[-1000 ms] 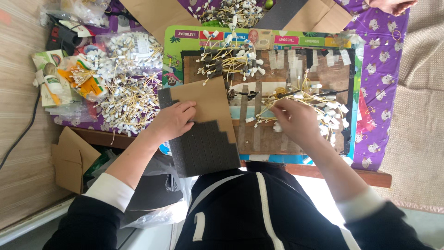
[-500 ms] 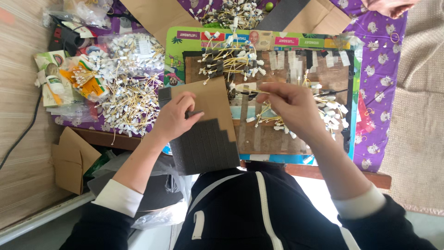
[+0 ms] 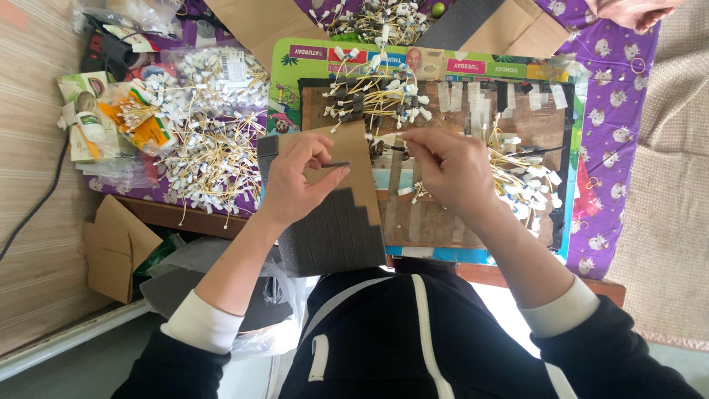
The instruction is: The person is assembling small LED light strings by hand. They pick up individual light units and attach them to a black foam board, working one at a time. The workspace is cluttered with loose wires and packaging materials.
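Left hand (image 3: 295,181) is pinching a small dark strip (image 3: 336,164) between thumb and fingers, centre of frame, right over a stepped sheet of dark grey foam (image 3: 332,236) with brown backing that is lying at the desk's (image 3: 170,210) near edge. Right hand (image 3: 454,170) is curling closed, fingertips pinching a thin yellow wired piece (image 3: 388,144) just right of the left hand; the two hands are sitting close, not touching. Under them a brown cardboard work board (image 3: 436,222) with tape strips is lying on a colourful printed mat (image 3: 284,89). Purple patterned cloth (image 3: 613,89) is covering the desk, upper right. White-tagged yellow wire bundles are piling at left centre (image 3: 210,159), top centre (image 3: 369,92) and right of the right hand (image 3: 528,177). Clear bags of parts (image 3: 214,70) are sitting upper left. Folded cardboard (image 3: 111,247) is lying on the floor lower left, woven matting (image 3: 29,222) along the left edge, beige carpet (image 3: 672,207) at far right. Another person's hand (image 3: 631,11) is showing at the top right corner.
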